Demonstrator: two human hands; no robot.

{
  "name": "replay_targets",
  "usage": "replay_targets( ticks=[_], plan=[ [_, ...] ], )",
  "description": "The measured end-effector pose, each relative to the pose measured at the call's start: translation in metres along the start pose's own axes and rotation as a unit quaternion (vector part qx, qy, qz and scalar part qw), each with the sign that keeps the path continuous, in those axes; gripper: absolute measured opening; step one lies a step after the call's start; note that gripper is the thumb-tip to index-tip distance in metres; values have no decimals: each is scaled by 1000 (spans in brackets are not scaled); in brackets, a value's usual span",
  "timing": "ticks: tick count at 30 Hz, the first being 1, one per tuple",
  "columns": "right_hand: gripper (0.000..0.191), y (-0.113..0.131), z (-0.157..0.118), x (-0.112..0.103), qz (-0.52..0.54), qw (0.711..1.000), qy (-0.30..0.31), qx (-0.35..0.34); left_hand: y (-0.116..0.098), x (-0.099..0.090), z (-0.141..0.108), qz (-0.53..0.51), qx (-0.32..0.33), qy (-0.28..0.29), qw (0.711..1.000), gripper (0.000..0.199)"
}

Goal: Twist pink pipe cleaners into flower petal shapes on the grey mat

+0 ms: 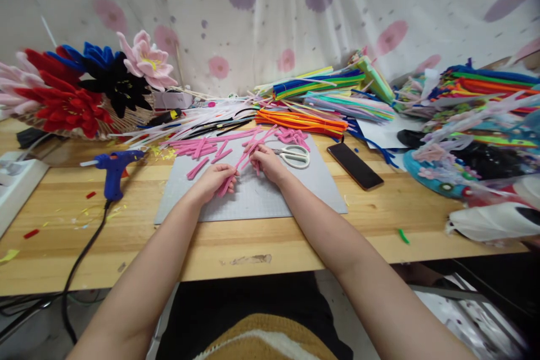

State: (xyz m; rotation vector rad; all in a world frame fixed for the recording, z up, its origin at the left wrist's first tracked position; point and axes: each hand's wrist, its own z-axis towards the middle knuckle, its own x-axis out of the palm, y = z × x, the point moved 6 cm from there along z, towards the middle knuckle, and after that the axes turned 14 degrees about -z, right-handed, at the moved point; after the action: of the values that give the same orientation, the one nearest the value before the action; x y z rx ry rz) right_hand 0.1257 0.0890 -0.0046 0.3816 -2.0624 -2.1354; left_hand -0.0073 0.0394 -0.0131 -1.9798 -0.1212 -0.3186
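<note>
My left hand (220,179) is closed around pink pipe cleaners (226,184), whose ends stick out below the fingers. Close beside it, my right hand (265,161) pinches the upper stretch of pink stems, which rise past its fingertips. Both hands are just above a grey cutting mat (270,202). Short cut pink pieces (198,148) lie on the mat to the left, and a curled pink bunch (292,136) is at its back edge. White-handled scissors (295,156) rest right of my right hand, their blades partly hidden by it.
A blue glue gun (113,171) with a black cord stands left of the mat, near a white power strip (21,185). Rightward lies a phone (355,166). Bundles of coloured pipe cleaners (301,121) line the back. Fuzzy flowers (67,104) fill the left rear; a white roll (493,220) lies right.
</note>
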Motion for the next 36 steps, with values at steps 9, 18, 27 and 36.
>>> replay_targets(
  ticks=[9,18,27,36],
  plan=[
    [18,7,6,-21,-1,995,-64,-77,5,4,0,55,-30,44,997,13],
    [20,1,9,-24,18,992,-116,-55,6,4,-1,53,-11,78,995,20],
    [22,3,8,-40,-22,978,-192,-82,7,5,-1,78,-11,71,994,22],
    [27,5,0,3,-55,996,27,-60,3,10,1,46,59,59,995,28]
  ],
)
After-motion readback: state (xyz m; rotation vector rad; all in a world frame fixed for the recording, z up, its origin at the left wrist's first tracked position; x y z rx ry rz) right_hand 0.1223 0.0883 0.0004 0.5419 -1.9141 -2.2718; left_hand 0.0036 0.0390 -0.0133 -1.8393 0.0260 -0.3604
